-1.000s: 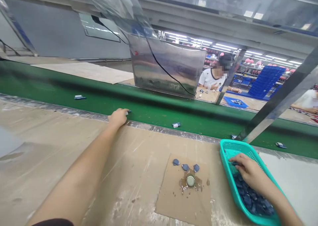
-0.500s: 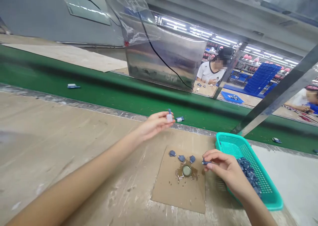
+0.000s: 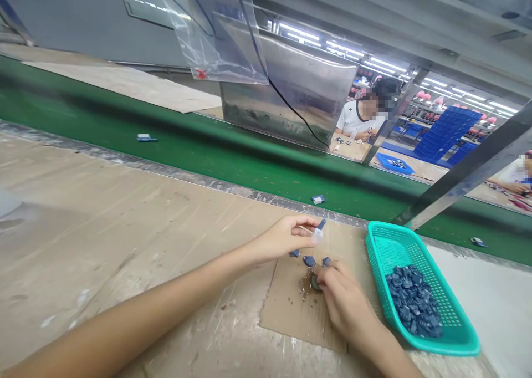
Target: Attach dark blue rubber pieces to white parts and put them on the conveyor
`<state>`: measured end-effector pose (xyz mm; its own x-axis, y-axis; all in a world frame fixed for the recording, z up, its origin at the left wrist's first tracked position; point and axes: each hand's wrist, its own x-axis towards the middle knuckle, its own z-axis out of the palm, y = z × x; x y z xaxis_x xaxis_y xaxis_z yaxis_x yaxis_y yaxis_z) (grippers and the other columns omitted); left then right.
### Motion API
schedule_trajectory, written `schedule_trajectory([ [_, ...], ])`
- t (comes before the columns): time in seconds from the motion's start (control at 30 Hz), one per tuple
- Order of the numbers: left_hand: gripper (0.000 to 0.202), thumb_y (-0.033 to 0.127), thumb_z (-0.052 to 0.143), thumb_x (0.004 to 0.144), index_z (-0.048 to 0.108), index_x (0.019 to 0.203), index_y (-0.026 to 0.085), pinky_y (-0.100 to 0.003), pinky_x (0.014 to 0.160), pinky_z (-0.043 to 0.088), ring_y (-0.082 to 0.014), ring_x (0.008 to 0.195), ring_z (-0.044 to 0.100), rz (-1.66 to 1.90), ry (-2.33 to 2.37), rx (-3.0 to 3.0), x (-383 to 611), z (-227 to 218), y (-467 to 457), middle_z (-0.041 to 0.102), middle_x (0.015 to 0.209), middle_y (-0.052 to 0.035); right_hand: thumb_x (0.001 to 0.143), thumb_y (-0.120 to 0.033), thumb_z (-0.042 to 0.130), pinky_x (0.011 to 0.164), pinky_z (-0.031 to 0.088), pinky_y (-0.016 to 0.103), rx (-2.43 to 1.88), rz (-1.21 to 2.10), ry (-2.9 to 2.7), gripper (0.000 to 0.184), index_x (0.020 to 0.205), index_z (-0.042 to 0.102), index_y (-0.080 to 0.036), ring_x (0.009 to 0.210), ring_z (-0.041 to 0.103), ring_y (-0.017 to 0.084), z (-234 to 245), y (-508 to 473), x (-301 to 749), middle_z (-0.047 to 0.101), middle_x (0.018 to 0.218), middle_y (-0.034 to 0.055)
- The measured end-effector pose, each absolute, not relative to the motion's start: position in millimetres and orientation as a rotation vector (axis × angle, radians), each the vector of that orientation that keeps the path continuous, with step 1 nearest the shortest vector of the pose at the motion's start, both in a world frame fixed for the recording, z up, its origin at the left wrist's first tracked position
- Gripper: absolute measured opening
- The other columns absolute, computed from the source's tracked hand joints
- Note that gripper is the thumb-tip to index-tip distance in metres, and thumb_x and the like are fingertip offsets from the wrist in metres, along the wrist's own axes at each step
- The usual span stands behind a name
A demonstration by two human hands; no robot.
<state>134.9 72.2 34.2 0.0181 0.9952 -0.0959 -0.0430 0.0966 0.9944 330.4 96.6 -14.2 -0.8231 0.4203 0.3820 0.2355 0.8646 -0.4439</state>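
My left hand (image 3: 286, 238) pinches a small white-and-blue part (image 3: 318, 230) just above the far edge of a cardboard sheet (image 3: 291, 306). Several blue pieces lie along that sheet, including one (image 3: 308, 261) near its middle. My right hand (image 3: 343, 300) is down on the sheet, its fingers closed at a metal bottle cap (image 3: 315, 282) in a brown stain. The fingers hide most of the cap, and I cannot tell whether they hold a piece. A teal plastic basket (image 3: 415, 244) to the right holds a heap of dark blue pieces (image 3: 411, 301).
A green conveyor belt (image 3: 208, 164) runs behind the scratched bench (image 3: 124, 200), carrying small parts such as one (image 3: 318, 199). A steel post (image 3: 461, 173) slants at the right. Beyond the belt, a co-worker (image 3: 357, 117) sits by a steel panel (image 3: 291, 90) and blue crates (image 3: 444, 134).
My left hand has moved right and down, over the far edge of the cardboard, with the part still in it. My right hand has moved left from beside the basket onto the bottle cap.
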Motion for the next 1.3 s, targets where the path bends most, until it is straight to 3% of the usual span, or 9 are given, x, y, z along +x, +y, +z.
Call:
schedule_trajectory([
  [0.17, 0.031, 0.019, 0.067, 0.060, 0.059, 0.089, 0.015, -0.026, 0.073, 0.047, -0.0131, 0.077, 0.057, 1.228, 1.346, 1.496, 139.0, 28.2, 66.1, 0.060, 0.085, -0.0021, 0.085, -0.022, 0.052, 0.074, 0.045, 0.033, -0.722, 1.030, -2.142, 0.005, 0.081, 0.048, -0.021, 0.091, 0.056, 0.024, 1.3, 101.7, 338.4, 0.059, 0.085, 0.0055],
  [0.4, 0.022, 0.020, 0.065, 0.064, 0.056, 0.082, 0.015, -0.024, 0.067, 0.045, -0.0139, 0.075, 0.055, 1.121, 1.436, 1.950, 157.0, 30.1, 48.1, 0.057, 0.081, -0.0018, 0.071, -0.032, 0.073, 0.081, 0.044, 0.032, -0.791, 1.523, -1.490, 0.027, 0.075, 0.048, -0.022, 0.097, 0.058, 0.023, 18.2, 104.8, 341.4, 0.066, 0.087, 0.0038],
  [0.8, 0.016, 0.019, 0.061, 0.067, 0.056, 0.081, 0.015, -0.023, 0.065, 0.043, -0.0140, 0.075, 0.054, 1.087, 1.411, 2.043, 163.3, 30.7, 42.8, 0.057, 0.079, -0.0023, 0.074, -0.031, 0.071, 0.077, 0.047, 0.029, -0.733, 1.488, -1.571, 0.025, 0.073, 0.048, -0.022, 0.089, 0.060, 0.022, 19.4, 90.0, 336.2, 0.065, 0.087, 0.0043],
  [1.0, 0.027, 0.014, 0.053, 0.069, 0.058, 0.095, 0.016, -0.023, 0.066, 0.042, -0.0137, 0.073, 0.052, 1.151, 1.460, 2.283, 166.3, 30.4, 35.6, 0.055, 0.078, -0.0025, 0.076, -0.034, 0.070, 0.074, 0.045, 0.025, -0.682, 1.665, -1.524, 0.023, 0.080, 0.051, -0.022, 0.087, 0.059, 0.019, 20.1, 92.0, 339.4, 0.063, 0.084, 0.0023],
  [1.17, 0.022, 0.012, 0.051, 0.070, 0.057, 0.090, 0.014, -0.022, 0.061, 0.041, -0.0114, 0.064, 0.048, 1.281, 1.406, 2.437, 170.1, 34.6, 29.5, 0.051, 0.068, -0.0010, 0.078, -0.049, 0.063, 0.078, 0.044, 0.032, -0.603, 2.126, -1.506, 0.046, 0.112, 0.044, -0.025, 0.093, 0.057, 0.023, 28.5, 86.0, 338.3, 0.062, 0.096, 0.0063],
  [1.3, 0.018, 0.010, 0.052, 0.071, 0.056, 0.088, 0.014, -0.021, 0.058, 0.042, -0.0098, 0.059, 0.046, 1.392, 1.290, 2.523, 171.2, 34.1, 25.4, 0.049, 0.065, -0.0004, 0.071, -0.055, 0.066, 0.074, 0.045, 0.034, -0.595, 2.137, -1.446, 0.053, 0.108, 0.040, -0.028, 0.089, 0.059, 0.025, 26.4, 73.5, 336.7, 0.063, 0.090, 0.0050],
])
